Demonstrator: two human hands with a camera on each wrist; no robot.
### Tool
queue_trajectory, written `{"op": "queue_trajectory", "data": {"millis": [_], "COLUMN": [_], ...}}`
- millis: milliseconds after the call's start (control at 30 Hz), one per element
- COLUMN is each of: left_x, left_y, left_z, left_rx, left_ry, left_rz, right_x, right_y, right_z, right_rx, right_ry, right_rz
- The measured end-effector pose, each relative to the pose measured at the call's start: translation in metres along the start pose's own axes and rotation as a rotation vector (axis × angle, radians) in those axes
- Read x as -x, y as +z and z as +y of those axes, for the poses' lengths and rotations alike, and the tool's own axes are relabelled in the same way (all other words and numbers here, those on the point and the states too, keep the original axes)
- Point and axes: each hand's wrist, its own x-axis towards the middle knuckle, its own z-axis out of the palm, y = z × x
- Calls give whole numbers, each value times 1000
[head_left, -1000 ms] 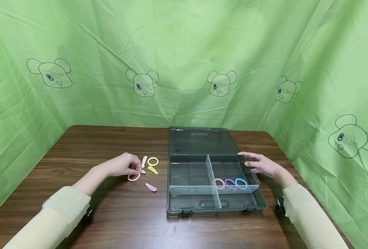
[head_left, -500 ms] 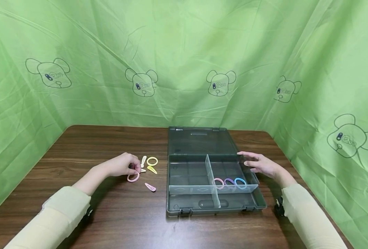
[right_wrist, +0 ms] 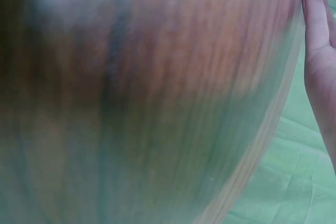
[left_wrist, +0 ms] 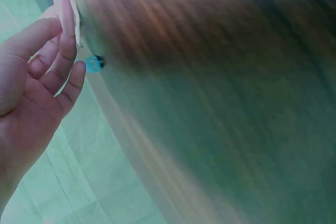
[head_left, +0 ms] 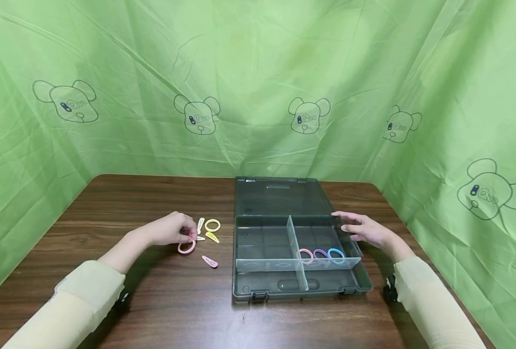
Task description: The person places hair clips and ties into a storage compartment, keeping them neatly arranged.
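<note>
In the head view my left hand (head_left: 172, 229) pinches a pink hair tie (head_left: 181, 250) by its far edge, low over the table; the left wrist view shows thumb and fingers on the pink ring (left_wrist: 66, 14). Just beyond lie a yellow hair tie (head_left: 212, 225), a yellow snap clip (head_left: 212, 237) and a whitish clip (head_left: 200, 225), with another pale clip (head_left: 201, 238) beside the fingertips. A pink snap clip (head_left: 210, 261) lies nearer. My right hand (head_left: 368, 230), fingers spread and relaxed, touches the right wall of the grey divided box (head_left: 264, 295).
The box lid (head_left: 279, 196) lies back, open. Clear dividers (head_left: 266, 264) split the box into several compartments; pink (head_left: 305, 256), purple (head_left: 320, 254) and blue (head_left: 336, 256) hair ties sit in the far right one. A green curtain (head_left: 249, 72) surrounds the wooden table (head_left: 175, 300).
The whole head view has shifted slightly. Both hands keep their places, the left on the pink hair tie and the right at the box wall.
</note>
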Motion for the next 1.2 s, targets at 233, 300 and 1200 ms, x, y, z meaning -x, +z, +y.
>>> {"op": "queue_trajectory", "data": {"millis": [233,300,1200], "left_x": [-4,-5,-39], "left_y": [-6,-8,-38], "left_z": [12,16,85], "left_rx": [37,33,24], "left_ry": [16,21,82], "left_rz": [3,9,138], "right_x": [1,1,3], "right_y": [0,0,2], "right_z": [-1,-1,-3], "right_rx": [-12,-12,-13], "right_ry": [6,6,7], "right_rz": [-5,-8,-2]}}
